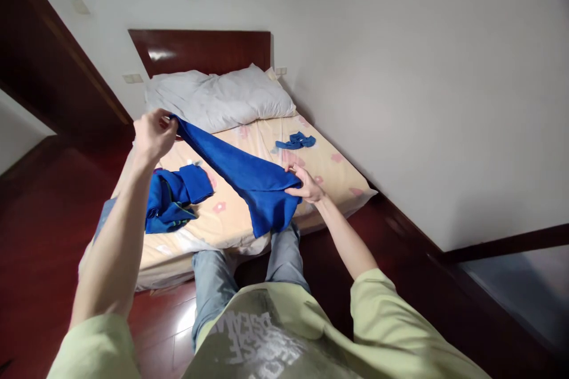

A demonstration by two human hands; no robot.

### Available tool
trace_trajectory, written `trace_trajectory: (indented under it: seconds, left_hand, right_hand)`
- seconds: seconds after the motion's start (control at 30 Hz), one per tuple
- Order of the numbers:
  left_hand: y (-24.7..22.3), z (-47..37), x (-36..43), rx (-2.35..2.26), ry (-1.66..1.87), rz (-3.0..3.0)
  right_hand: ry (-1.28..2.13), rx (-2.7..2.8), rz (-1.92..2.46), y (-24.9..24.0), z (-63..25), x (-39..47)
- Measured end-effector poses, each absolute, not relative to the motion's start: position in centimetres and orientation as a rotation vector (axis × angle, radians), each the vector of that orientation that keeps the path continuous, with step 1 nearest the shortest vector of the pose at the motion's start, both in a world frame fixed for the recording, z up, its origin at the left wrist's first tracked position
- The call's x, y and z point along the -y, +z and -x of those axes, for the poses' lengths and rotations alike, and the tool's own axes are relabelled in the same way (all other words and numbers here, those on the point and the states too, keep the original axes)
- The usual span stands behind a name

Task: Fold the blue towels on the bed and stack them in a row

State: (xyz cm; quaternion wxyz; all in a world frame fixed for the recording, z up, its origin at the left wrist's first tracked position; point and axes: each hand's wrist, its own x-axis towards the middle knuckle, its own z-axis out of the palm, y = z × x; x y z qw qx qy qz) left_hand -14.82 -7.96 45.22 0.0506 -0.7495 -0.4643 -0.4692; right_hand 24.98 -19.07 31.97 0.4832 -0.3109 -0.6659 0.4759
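A blue cloth (pixel 240 172) is stretched between my hands above the bed, its lower part hanging near my knees. My left hand (pixel 156 133), raised at the left, pinches one narrow end of it. Lower and to the right, my right hand (pixel 306 185) grips the wider end between thumb and fingers. Beside my left forearm, a pile of blue clothing (pixel 180 195) with green trim lies on the bed. A small darker blue item (pixel 297 141) rests crumpled on the sheet farther back at the right.
The bed (pixel 338 174) has a floral sheet, with a white pillow (pixel 222 95) against the dark wooden headboard (pixel 213 50). A white wall (pixel 400 71) runs along the right side. Dark red floor (pixel 44 237) shows at the left.
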Motion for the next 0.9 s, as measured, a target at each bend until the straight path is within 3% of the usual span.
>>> trace_trajectory:
  seconds: [0.13, 0.3, 0.5, 0.63, 0.9]
  left_hand:
    - [43.0, 11.4, 11.1, 1.539, -1.266, 2.121]
    - [39.1, 3.0, 19.8, 1.32, -1.071, 2.773]
    - [36.0, -0.3, 20.9, 1.45, -1.179, 2.821]
    - [37.4, 1.8, 19.2, 1.388, -1.125, 2.711]
    - [44.1, 7.2, 18.9, 1.304, -1.102, 2.406]
  right_hand:
    - [0.869, 1.635, 0.85, 32.7, -23.2, 19.0]
    - [0.677, 1.642, 1.011, 33.3, -20.1, 18.6]
    - [0.49, 1.783, 1.065, 34.7, -18.9, 20.2]
    - [0.542, 1.775, 1.06, 33.4, -20.6, 20.0]
    - [0.79, 1.732, 1.198, 25.2, -24.8, 19.8]
